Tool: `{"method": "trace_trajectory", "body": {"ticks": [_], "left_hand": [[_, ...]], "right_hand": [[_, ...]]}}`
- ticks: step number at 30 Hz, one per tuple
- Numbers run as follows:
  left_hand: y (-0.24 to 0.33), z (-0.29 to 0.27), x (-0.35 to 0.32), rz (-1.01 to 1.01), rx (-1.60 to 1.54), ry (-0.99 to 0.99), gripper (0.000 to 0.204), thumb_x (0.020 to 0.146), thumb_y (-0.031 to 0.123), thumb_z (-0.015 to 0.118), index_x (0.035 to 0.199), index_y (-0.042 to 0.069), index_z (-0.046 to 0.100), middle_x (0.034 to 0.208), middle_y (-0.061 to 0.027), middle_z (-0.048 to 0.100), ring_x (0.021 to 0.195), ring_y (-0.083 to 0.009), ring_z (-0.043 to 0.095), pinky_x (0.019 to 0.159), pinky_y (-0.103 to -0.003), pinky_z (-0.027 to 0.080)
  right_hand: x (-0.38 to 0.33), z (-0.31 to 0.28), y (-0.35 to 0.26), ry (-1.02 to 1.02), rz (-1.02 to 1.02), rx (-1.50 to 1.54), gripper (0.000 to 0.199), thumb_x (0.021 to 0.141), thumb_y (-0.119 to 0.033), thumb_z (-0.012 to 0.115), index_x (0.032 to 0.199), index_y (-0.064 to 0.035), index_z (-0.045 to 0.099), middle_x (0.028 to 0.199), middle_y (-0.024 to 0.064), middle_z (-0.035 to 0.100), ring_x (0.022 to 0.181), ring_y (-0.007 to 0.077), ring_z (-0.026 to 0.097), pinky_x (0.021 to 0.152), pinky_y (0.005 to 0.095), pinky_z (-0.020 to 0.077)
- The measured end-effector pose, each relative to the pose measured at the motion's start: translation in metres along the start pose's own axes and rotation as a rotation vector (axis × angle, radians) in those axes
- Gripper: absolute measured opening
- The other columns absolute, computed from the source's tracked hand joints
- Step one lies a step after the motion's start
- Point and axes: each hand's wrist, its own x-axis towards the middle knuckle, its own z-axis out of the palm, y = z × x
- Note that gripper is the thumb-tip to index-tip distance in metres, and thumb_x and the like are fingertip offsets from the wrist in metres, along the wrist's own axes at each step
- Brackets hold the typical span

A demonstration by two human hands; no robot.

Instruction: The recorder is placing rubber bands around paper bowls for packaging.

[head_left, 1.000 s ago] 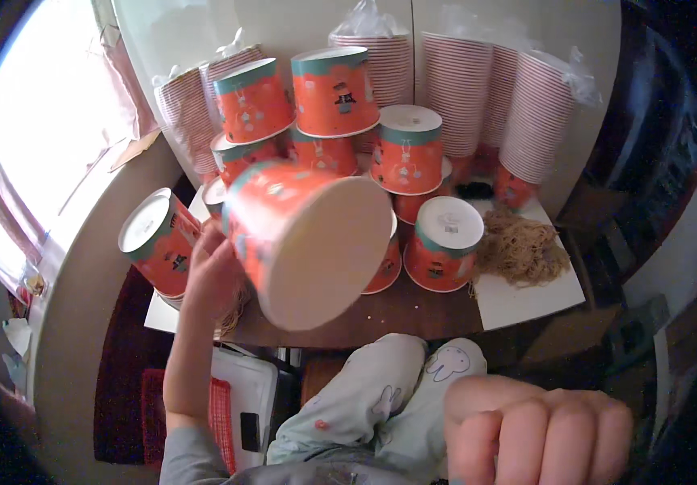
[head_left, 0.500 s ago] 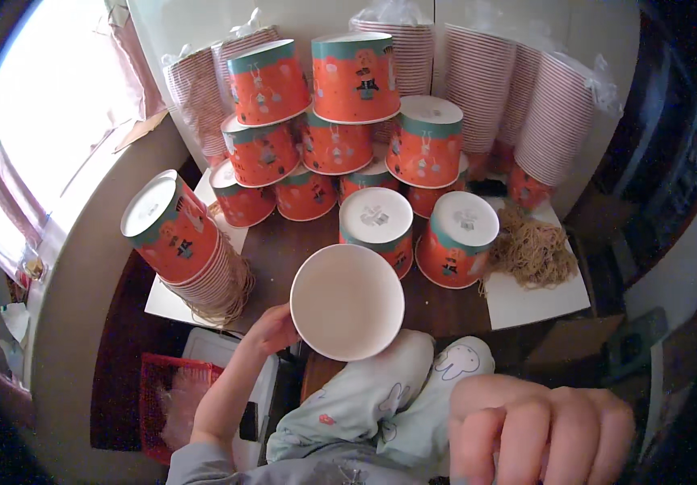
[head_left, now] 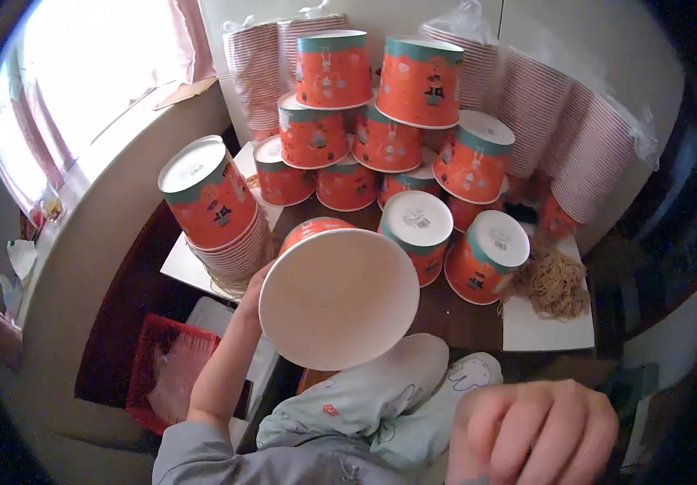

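- Step in hand, as I judge it: one paper tub has been taken off the supply and is held up for handling, its open mouth turned toward my face so I look into the plain white inside.
- Left hand: at the tub's left rim, mostly hidden behind it; fingers clamped on the wall, as far as the hold shows. The tub hangs above the near edge of the dark table, over my lap.
- Right hand: low in view, blurred, fingers curled together into a loose fist. Whether it holds something I cannot tell.
- Next move, judged: the free right hand needs to come up to the tub, so both hands can steady it; the thin rim calls for a light grip.
- Count, orange tubs piled upside down on the table: about twelve visible, three tiers; those at the back are partly hidden.
- Count, nested stack tilted at my left: one, just beside the held tub.
- Count, long striped cup sleeves in plastic along the wall: roughly five, edges unclear.
- Count, heap of tan rubber bands on a white sheet: one.
- Count, red basket on the floor, left: one.
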Motion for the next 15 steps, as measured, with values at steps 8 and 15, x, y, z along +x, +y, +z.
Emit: {"method": "trace_trajectory", "body": {"ticks": [8, 15], "left_hand": [[0.038, 0.033, -0.001, -0.01, 0.0, -0.113, 0.041, 0.084, 0.025, 0.05, 0.116, 0.0, 0.044, 0.109, -0.0112, 0.053, 0.095, -0.0225, 0.054, 0.079, -0.036, 0.046], [0.027, 0.013, -0.011, -0.123, 0.006, -0.209, 0.044, 0.09, 0.039, 0.032, 0.122, 0.009, 0.041, 0.121, -0.0059, 0.047, 0.111, -0.0207, 0.045, 0.094, -0.04, 0.036]], "right_hand": [[0.018, -0.032, 0.059, -0.321, 0.197, -1.237, 0.029, 0.061, -0.017, 0.067, 0.088, -0.0099, 0.061, 0.086, 0.0006, 0.057, 0.083, 0.0186, 0.052, 0.074, 0.034, 0.0388], [0.014, -0.07, 0.096, -0.244, 0.428, -1.183, 0.024, 0.066, -0.007, 0.062, 0.089, -0.0073, 0.059, 0.081, 0.0092, 0.059, 0.081, 0.0218, 0.056, 0.082, 0.0354, 0.0366]]}}
